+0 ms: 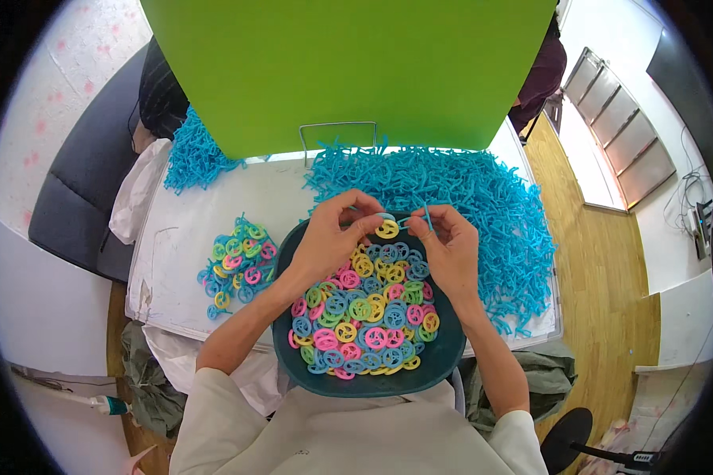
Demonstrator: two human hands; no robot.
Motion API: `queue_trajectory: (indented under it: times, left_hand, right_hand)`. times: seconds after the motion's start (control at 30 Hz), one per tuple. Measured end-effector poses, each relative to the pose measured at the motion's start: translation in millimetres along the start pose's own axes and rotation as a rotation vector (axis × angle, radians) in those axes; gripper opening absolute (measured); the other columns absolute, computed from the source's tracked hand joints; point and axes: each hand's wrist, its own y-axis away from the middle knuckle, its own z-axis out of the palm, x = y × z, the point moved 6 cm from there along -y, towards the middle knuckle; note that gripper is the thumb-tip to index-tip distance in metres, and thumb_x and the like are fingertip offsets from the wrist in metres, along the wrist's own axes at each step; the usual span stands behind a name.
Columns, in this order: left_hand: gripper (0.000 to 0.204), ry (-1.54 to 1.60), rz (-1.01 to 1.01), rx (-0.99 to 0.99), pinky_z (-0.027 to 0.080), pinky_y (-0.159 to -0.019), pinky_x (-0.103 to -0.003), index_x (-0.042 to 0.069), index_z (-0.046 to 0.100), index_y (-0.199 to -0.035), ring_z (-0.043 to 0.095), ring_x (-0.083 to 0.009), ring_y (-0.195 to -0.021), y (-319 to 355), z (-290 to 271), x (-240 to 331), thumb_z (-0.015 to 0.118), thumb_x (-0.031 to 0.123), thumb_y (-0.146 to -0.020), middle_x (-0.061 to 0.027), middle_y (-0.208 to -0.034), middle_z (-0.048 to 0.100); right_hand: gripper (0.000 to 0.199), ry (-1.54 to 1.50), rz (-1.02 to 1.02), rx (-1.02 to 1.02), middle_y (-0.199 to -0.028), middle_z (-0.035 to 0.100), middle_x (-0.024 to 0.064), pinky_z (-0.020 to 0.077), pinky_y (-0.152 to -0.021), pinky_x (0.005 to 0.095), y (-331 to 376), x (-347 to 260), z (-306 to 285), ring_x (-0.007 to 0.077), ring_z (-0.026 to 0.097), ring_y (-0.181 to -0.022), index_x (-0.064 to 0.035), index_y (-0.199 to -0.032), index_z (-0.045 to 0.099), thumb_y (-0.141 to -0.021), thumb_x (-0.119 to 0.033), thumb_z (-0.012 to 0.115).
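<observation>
Over the far rim of a dark green basin (356,388), my two hands are close together. My left hand (337,233) pinches small plastic wheels, a yellow wheel (387,230) showing below its fingertips and a bluish edge above it. Between the fingers of my right hand (450,245) is a thin blue plastic stick (427,212), its end pointing up. Its lower part is hidden by the fingers. Many spoked wheels (360,309) in pink, yellow, green and blue fill the basin, which sits at my lap against the table edge.
A large heap of blue plastic sticks (483,214) covers the table's right side; a smaller blue heap (194,154) lies far left. Left of the basin is a pile of wheels with blue sticks (242,261). A green panel (348,71) with a wire stand (337,124) rises behind.
</observation>
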Motion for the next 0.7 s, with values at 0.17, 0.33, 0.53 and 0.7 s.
queue_trajectory:
  times: [0.17,0.33,0.53,0.7]
  left_hand:
    - [0.016,-0.035,0.137,-0.032,0.053,-0.062,-0.026,0.001,0.065,-0.103,0.064,-0.0126,-0.08,1.4,0.1,2.1,0.063,0.009,-0.089,-0.0077,-0.09,0.064]
    - [0.02,0.138,-0.029,-0.086,0.053,-0.062,-0.025,0.001,0.062,-0.109,0.064,-0.0119,-0.082,2.1,5.5,-3.3,0.061,0.011,-0.091,-0.0083,-0.098,0.063]
    - [0.014,0.18,0.037,-0.055,0.056,-0.065,-0.026,-0.001,0.057,-0.102,0.064,-0.0128,-0.082,1.9,6.9,-1.5,0.058,0.01,-0.093,-0.0082,-0.098,0.063]
    - [0.009,0.276,-0.042,-0.082,0.057,-0.067,-0.028,-0.001,0.05,-0.097,0.064,-0.0142,-0.083,-0.1,13.3,-10.0,0.054,0.006,-0.095,-0.0087,-0.093,0.061]
  right_hand:
    - [0.016,0.016,-0.025,0.002,-0.089,0.066,0.0057,0.0494,-0.074,0.0228,-0.4,0.5,2.7,0.0102,0.062,-0.082,0.0022,-0.096,0.062,-0.087,-0.009,0.069]
    - [0.015,0.029,-0.048,0.004,-0.089,0.066,0.0056,0.0488,-0.075,0.0226,-1.1,-1.7,1.0,0.0099,0.062,-0.083,0.0018,-0.095,0.062,-0.087,-0.009,0.069]
    - [0.013,-0.013,0.004,-0.029,-0.089,0.067,0.0054,0.0492,-0.074,0.0226,0.1,-0.8,5.2,0.0099,0.062,-0.083,0.0015,-0.094,0.062,-0.085,-0.006,0.07]
    - [0.012,0.005,0.053,-0.1,-0.088,0.067,0.0046,0.0494,-0.072,0.0224,3.9,1.0,11.3,0.0088,0.062,-0.081,0.0003,-0.093,0.062,-0.085,-0.005,0.07]
